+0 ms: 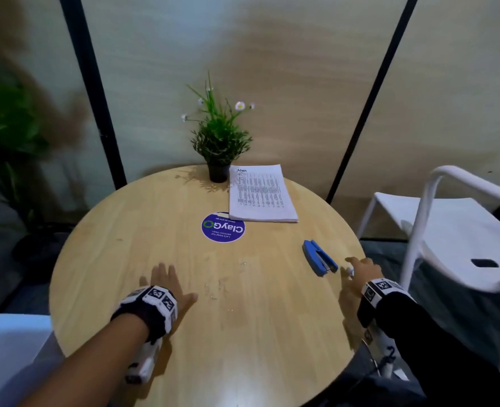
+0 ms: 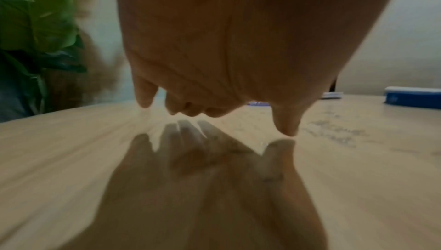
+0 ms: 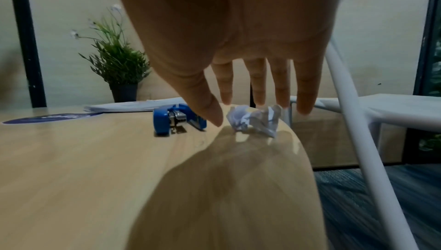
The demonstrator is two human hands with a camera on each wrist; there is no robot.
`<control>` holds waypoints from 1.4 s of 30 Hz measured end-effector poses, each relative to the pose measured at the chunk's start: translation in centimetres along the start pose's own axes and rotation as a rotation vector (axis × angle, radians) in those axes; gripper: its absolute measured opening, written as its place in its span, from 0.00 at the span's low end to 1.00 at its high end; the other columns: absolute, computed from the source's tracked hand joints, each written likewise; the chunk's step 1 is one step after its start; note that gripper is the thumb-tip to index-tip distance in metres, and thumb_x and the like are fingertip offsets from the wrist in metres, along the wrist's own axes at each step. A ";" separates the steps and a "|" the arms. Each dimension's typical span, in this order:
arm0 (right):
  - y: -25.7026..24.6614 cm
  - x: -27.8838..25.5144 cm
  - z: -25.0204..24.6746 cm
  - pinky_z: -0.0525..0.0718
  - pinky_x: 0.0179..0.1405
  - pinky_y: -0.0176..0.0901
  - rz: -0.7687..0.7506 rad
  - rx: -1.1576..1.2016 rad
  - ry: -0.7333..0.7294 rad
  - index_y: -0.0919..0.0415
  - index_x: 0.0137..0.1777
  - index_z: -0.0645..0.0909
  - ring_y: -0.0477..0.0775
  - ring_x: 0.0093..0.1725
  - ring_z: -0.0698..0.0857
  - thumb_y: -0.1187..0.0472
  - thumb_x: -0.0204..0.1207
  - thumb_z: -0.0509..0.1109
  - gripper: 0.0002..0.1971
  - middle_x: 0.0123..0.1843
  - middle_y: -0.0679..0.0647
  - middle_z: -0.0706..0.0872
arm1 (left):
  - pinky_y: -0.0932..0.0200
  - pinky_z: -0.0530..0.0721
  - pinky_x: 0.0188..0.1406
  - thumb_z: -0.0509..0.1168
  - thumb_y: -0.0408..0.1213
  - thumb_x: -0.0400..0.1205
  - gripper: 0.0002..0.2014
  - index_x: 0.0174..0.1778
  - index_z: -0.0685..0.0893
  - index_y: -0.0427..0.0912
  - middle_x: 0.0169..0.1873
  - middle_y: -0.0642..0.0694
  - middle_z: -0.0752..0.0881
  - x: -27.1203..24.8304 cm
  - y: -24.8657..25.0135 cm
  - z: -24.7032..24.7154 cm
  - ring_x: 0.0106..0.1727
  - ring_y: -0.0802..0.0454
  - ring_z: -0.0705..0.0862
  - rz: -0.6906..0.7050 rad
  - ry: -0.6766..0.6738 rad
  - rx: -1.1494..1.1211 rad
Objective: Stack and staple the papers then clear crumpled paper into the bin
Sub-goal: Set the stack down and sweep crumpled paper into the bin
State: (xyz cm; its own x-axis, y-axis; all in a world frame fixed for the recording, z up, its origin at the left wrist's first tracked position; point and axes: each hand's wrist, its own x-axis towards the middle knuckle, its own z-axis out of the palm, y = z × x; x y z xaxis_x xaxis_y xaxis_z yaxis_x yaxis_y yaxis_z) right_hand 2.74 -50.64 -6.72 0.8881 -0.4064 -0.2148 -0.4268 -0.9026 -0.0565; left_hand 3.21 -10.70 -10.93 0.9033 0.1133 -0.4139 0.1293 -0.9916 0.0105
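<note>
Small white crumpled paper ball [image 3: 254,121] sits at table rim, just right of blue stapler [image 3: 177,120]; right hand [image 3: 238,46] above it, fingers spread, holding nothing; close fingers from above, avoid nudging it off; left hand [image 1: 166,284] flat, empty.

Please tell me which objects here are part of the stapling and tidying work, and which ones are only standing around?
Part of the job:
stack of papers
blue stapler
crumpled paper, just under the right hand

Only lying about:
potted plant
round purple sticker
white chair

No bin shows in any view.
</note>
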 end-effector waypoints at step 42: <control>-43.1 -17.4 2.9 0.85 0.23 0.38 -1.023 0.290 -0.307 0.49 0.38 0.78 0.36 0.15 0.79 0.67 0.66 0.77 0.13 0.47 0.60 0.89 | 0.51 0.77 0.65 0.58 0.43 0.85 0.20 0.69 0.77 0.34 0.67 0.37 0.80 -8.9 -26.1 -5.6 0.66 0.40 0.79 0.040 0.001 -0.275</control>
State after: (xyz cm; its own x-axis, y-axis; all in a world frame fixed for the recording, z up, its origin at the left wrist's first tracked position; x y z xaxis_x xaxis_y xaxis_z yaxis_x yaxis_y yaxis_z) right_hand 5.15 -4.20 -3.40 0.7813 0.6014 -0.1668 0.4250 -0.7085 -0.5634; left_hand -5.93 14.51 -2.41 0.9101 0.0745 -0.4076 0.1997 -0.9408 0.2740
